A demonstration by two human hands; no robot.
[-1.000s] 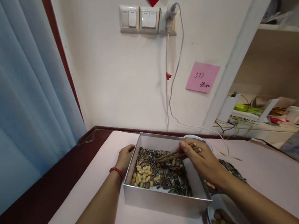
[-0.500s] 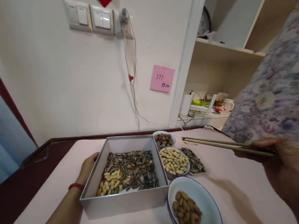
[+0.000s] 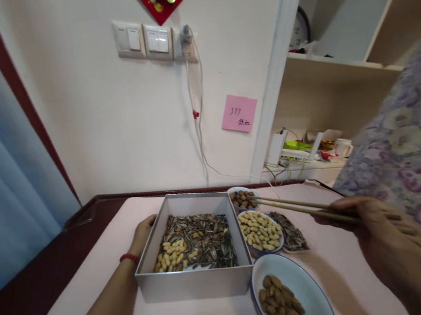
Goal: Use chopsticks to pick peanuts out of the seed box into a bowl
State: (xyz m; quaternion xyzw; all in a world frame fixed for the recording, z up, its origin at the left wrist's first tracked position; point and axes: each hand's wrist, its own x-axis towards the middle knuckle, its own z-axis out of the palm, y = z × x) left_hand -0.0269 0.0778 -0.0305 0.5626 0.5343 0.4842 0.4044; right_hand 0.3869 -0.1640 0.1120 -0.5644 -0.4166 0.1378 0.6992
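Observation:
A silver-grey open box (image 3: 195, 283) holds striped sunflower seeds (image 3: 208, 234), with peanuts (image 3: 172, 254) in its near left corner and a few brown nuts among the seeds. Against its left wall, my left hand (image 3: 145, 234) grips the box from outside, fingers partly hidden. My right hand (image 3: 382, 243) is closed around a pair of chopsticks (image 3: 297, 205). Their slightly parted tips reach the right rim of a small bowl of round brown nuts (image 3: 243, 198); I cannot make out a nut between them.
Right of the box stand a bowl of peanuts (image 3: 261, 230), a clear tray of sunflower seeds (image 3: 291, 232) and a blue-rimmed bowl (image 3: 314, 288) with almonds (image 3: 280, 302). A white cable (image 3: 228, 176) runs down the wall to the table. Floral cloth (image 3: 404, 144) hangs at right.
The view has swung left and tilted up a little. The chopstick tips have come left to the round-nut bowl, from right of it. My left hand stays at the box.

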